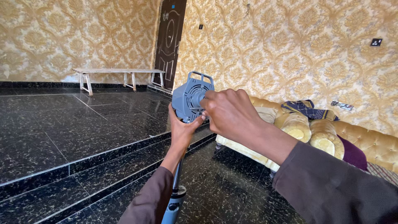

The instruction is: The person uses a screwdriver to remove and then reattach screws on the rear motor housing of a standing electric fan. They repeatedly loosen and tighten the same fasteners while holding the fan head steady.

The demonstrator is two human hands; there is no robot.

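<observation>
The grey fan motor housing (192, 98) sits at the top of a slim stand pole (177, 174), held up in mid-air above the dark speckled floor (62, 137), with a carry handle on its upper edge. The left hand (181, 132) is closed around the neck just beneath the housing, steadying it from below; the right hand (230, 112) is wrapped over the front of the housing with its fingers (207, 99) curled shut around the centre, where a shaft or nut would sit. To do this well, I judge that the lower grip should stay firm so the pole cannot swing while the upper hand works at the centre, keeping force in line with the axis. What the right fingers pinch is hidden under the hand, and the pole's base is cut off by the frame's bottom edge. Beyond stand a yellow sofa (373, 145) with cushions and a wooden bench (118, 72).
</observation>
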